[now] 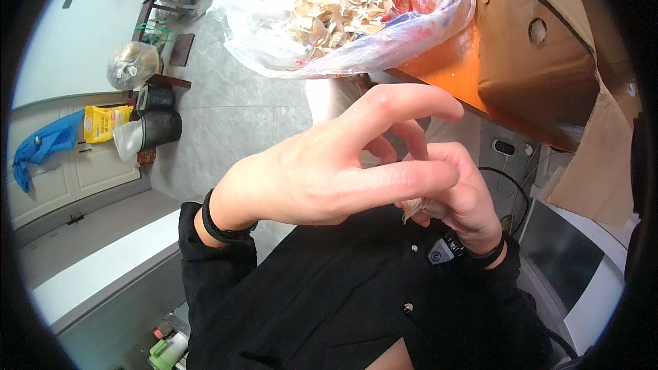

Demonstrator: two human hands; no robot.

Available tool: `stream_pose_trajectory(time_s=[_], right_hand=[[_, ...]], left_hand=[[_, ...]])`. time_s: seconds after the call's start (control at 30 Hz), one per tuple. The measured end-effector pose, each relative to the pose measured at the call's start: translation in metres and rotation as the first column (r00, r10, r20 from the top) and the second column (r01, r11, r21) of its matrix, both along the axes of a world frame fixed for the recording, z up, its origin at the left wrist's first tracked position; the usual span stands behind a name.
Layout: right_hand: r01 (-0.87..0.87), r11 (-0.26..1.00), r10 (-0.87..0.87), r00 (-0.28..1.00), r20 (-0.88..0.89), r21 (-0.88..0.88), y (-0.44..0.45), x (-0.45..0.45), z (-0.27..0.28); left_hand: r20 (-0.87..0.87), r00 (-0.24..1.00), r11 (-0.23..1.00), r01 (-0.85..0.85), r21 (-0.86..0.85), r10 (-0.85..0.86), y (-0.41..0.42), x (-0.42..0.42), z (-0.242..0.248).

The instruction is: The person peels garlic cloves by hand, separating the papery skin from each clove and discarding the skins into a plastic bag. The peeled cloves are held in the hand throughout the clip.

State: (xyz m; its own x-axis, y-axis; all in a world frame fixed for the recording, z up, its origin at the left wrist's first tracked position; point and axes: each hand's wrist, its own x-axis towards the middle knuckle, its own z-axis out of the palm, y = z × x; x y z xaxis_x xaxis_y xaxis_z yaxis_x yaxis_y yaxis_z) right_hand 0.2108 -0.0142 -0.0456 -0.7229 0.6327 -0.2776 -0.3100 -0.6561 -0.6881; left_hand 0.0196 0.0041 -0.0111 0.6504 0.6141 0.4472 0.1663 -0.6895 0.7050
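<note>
In front of my chest, my right hand (pixel 465 190) is curled around a papery-skinned piece of garlic (pixel 426 207), partly hidden by the fingers. My left hand (pixel 329 169) is over it from the left, its index finger raised and bent and its other fingers apart. The left thumb overlaps the right hand just above the garlic; whether it touches the garlic is hidden. Beyond both hands, a white plastic bag (pixel 277 64) lies open, heaped with pale dry papery skins (pixel 339 5).
The bag rests by an orange tabletop (pixel 452 72), with an open cardboard box (pixel 540 67) at right. At left are black bins (pixel 162 130), a tied plastic bag (pixel 133 66), a yellow packet (pixel 107 123) and blue cloth (pixel 49 146). A black cable (pixel 519 185) hangs at right.
</note>
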Motion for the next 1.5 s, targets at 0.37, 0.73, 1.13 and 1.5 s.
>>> stream_pose_trajectory(time_s=[0.37, 0.73, 1.13, 1.5], right_hand=[[-0.005, 0.999, 0.006, 1.000, 0.018, -0.037, 0.003, 0.000, -0.002], [-0.018, 0.999, 0.020, 0.998, 0.052, -0.039, 0.004, 0.000, -0.001], [-0.034, 0.999, 0.035, 0.999, 0.019, -0.037, 0.003, 0.000, -0.005], [0.100, 0.989, -0.109, 0.991, -0.081, -0.110, 0.003, 0.000, -0.004]], left_hand=[[-0.026, 0.999, 0.999, -0.042, -0.020, 0.041, -0.001, 0.001, 0.003], [0.036, 0.999, 0.993, 0.016, 0.115, -0.020, 0.004, 0.000, -0.007], [0.003, 1.000, 0.999, -0.020, -0.047, 0.020, -0.004, 0.003, 0.002], [0.052, 0.988, 0.976, -0.154, 0.156, 0.148, -0.009, -0.005, -0.011]])
